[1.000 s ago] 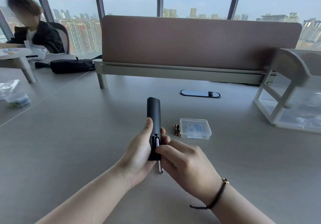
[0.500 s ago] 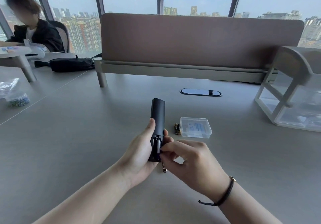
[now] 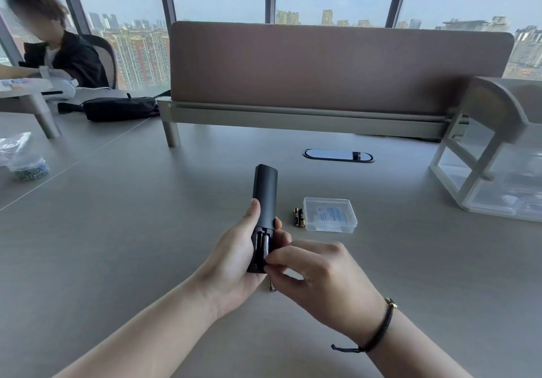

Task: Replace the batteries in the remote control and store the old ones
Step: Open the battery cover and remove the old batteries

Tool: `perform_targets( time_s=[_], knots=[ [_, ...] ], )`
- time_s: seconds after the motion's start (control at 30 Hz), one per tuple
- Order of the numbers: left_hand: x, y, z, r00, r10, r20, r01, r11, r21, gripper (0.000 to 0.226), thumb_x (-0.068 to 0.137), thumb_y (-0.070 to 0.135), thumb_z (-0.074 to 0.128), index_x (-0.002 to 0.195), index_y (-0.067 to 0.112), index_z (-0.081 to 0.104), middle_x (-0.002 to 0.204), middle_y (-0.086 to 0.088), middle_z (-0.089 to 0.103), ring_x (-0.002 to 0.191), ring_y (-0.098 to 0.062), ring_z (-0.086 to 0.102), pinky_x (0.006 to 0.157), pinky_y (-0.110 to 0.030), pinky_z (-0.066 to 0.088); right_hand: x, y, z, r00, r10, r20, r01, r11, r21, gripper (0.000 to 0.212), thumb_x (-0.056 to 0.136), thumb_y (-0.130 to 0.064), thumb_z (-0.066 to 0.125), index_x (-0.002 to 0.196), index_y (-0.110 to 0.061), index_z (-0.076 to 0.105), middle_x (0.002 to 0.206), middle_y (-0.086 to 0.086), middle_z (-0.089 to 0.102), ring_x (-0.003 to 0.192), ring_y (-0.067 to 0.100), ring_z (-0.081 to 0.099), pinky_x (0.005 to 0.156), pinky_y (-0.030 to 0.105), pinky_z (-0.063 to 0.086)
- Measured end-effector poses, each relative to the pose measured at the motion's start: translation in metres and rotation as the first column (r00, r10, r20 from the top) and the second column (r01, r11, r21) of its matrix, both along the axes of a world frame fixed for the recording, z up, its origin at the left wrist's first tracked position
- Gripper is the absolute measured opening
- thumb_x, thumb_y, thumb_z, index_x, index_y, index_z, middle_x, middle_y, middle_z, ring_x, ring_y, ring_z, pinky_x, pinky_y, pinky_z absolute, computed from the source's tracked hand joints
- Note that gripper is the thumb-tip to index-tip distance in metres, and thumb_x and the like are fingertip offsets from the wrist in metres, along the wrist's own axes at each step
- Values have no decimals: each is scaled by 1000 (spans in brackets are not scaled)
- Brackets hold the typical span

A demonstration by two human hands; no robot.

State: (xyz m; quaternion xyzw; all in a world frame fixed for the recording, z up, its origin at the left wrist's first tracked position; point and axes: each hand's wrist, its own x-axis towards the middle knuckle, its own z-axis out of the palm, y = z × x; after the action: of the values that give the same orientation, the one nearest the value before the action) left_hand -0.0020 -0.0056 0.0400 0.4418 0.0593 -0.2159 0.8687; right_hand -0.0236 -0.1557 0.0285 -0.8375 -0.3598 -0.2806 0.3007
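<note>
Right hand [image 3: 319, 278] now pinching at open battery bay, left hand [image 3: 234, 263] gripping remote [image 3: 264, 199], labels unreadable

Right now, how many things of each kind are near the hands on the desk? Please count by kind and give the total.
Remote control, held in the left hand, its battery slot open: 1
Loose batteries lying side by side on the desk: 2
Clear plastic box, lid on: 1
Small object under the right hand, mostly hidden, kind unclear: 1
Total: 5
</note>
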Motion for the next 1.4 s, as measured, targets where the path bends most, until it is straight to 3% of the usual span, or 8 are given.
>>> perform_targets(
  time_s=[0.3, 0.5, 0.63, 0.73, 0.93, 1.13, 1.27, 1.4],
  knots=[
    [5, -3, -7, 987, -5, -159, 1, 1000, -28, 54, 70, 62, 63, 88, 11, 64, 72, -2, 56, 68, -12, 54, 63, -22, 40, -6, 9, 1, 985, 23, 170, 30, 953, -302, 17, 80, 0, 63, 71, -13, 58, 74, 2, 55, 59, 23, 46, 42, 38, 41],
    [5, -1, -5, 981, 9, -194, -9, 1000, -4, 55, 67, 63, 64, 87, 12, 65, 70, 1, 55, 62, -9, 51, 59, -20, 37, -8, 15, 0, 973, 35, 230, 40, 950, -311, 19, 81, 3, 62, 70, -10, 55, 76, 6, 54, 59, 24, 39, 45, 36, 35],
    [2, -1, -1, 980, 16, -200, 1, 996, 84, 51, 85, 65, 53, 88, 15, 61, 63, 3, 51, 46, -9, 50, 40, -20, 40, -10, 22, -5, 976, 32, 215, 26, 965, -262, 20, 82, 4, 61, 68, -8, 55, 75, 7, 55, 58, 25, 38, 46, 39, 36],
    [1, -1, -3, 984, 39, -173, -18, 992, 121, 51, 86, 65, 53, 86, 14, 60, 63, 2, 47, 46, -10, 46, 39, -20, 37, -9, 21, -9, 987, 20, 162, 20, 970, -241, 15, 81, 2, 61, 71, -7, 60, 81, 7, 60, 58, 25, 42, 46, 40, 40],
    [3, -2, 3, 986, 112, -124, -107, 993, 45, 48, 88, 57, 54, 84, 10, 59, 64, -1, 50, 61, -13, 44, 60, -23, 35, -6, 20, -8, 995, 6, 104, 2, 996, -86, 11, 87, -4, 62, 81, -9, 70, 93, 5, 68, 69, 25, 63, 54, 37, 52],
    [6, 7, 8, 991, 118, 62, -122, 990, 65, 48, 94, 56, 46, 88, 10, 60, 65, -5, 56, 56, -17, 52, 62, -31, 40, 1, 8, 0, 994, -40, -106, 74, 937, 341, 15, 78, 3, 79, 76, -11, 75, 85, -2, 74, 77, 8, 72, 70, 27, 57],
    [9, 8, 8, 981, 143, 128, -158, 981, 114, 49, 95, 57, 44, 91, 10, 57, 69, -8, 57, 53, -24, 50, 58, -34, 43, 7, 1, 6, 869, 65, -491, 268, 772, 577, 18, 77, 1, 80, 76, -16, 74, 69, -6, 76, 63, 8, 72, 65, 19, 57],
    [16, 15, 3, 955, 243, 172, -264, 958, 115, 48, 95, 58, 45, 94, 11, 53, 61, -6, 51, 48, -22, 41, 58, -35, 36, 17, -9, 10, 749, 197, -632, 350, 693, 630, 4, 85, -1, 73, 84, -4, 71, 58, 1, 68, 46, 15, 59, 54, 23, 52]
  ],
)
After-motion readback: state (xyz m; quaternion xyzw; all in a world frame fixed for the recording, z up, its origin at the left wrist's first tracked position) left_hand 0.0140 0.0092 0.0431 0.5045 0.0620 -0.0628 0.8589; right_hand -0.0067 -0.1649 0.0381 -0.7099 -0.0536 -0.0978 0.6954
